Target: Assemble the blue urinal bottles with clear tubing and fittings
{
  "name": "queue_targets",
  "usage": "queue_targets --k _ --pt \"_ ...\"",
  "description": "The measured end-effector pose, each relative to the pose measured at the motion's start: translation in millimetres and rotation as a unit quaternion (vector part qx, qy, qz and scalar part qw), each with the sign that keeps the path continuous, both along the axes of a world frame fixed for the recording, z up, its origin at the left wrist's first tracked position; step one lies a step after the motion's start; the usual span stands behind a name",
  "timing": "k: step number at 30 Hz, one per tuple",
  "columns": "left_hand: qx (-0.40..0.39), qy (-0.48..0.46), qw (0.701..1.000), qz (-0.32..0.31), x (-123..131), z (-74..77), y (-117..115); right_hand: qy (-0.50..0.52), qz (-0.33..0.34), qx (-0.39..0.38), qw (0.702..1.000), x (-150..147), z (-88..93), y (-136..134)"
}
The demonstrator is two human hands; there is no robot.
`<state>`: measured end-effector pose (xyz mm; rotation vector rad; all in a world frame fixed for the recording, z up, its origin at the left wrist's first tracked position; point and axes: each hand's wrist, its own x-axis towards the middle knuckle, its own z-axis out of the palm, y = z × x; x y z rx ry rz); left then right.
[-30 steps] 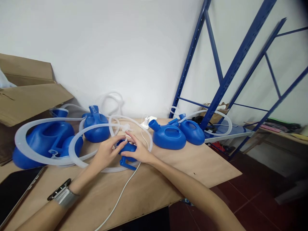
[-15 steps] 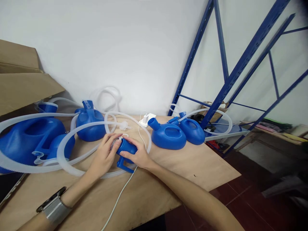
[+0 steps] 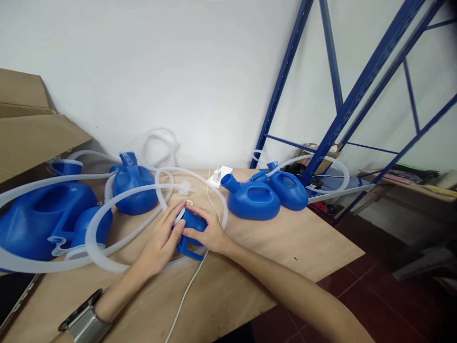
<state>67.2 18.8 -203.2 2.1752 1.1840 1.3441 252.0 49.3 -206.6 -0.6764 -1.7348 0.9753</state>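
Observation:
Low over the tabletop, both of my hands are closed around a blue plastic cup-shaped part with a handle [image 3: 194, 222]. My left hand [image 3: 164, 240] grips its mouth end, where a white rim or cap [image 3: 179, 216] shows between the fingers. My right hand [image 3: 211, 232] wraps the body from the other side, thumb across the front. The blue handle points down toward the table's front edge. Just beyond my fingertips lies a clear connector [image 3: 184, 188] on the end of a translucent hose [image 3: 117, 193].
Blue plastic jugs stand to the left [image 3: 134, 190] and right [image 3: 254, 201]. A larger blue container [image 3: 46, 214] lies beside a cardboard box [image 3: 39, 138]. A white charger and socket [image 3: 218, 176] sit by the wall, with a white cable [image 3: 185, 293] crossing the table [image 3: 293, 281]. Blue metal shelving [image 3: 321, 152] rises at right.
My left fingers have shifted slightly on the mouth of the blue part, and more of its white rim or cap now shows. The view has turned a little.

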Motion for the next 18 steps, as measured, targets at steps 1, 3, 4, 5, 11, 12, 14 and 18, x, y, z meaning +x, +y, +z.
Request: queue_targets --k 1,3,4,5,11,12,14,18 --pt "-0.001 0.003 1.0 -0.002 -1 -0.8 -1 -0.006 -0.002 0.011 1.0 0 0.6 0" --pt "0.001 0.011 1.0 -0.008 -2 -2.1 -3 -0.016 -0.008 0.031 0.999 0 1.4 0" --pt "0.004 0.017 1.0 -0.01 -2 -2.6 -3 -0.022 -0.01 0.039 0.999 0 1.7 0" --pt "0.007 0.022 1.0 -0.013 -2 -3.1 -4 -0.029 -0.011 0.048 0.998 1 2.0 0" --pt "0.079 0.07 0.994 -0.026 6 -5.8 -7 -0.105 -0.017 0.129 0.986 6 6.5 -2" --pt "0.095 0.075 0.992 -0.029 8 -6.1 -7 -0.113 -0.02 0.138 0.984 7 7.5 -2" --pt "0.106 0.07 0.991 -0.041 12 -6.0 -7 -0.113 -0.026 0.15 0.982 7 9.6 -5" --pt "0.077 0.011 0.995 -0.058 13 -1.5 -6 -0.079 -0.03 0.14 0.987 6 12.8 -11"
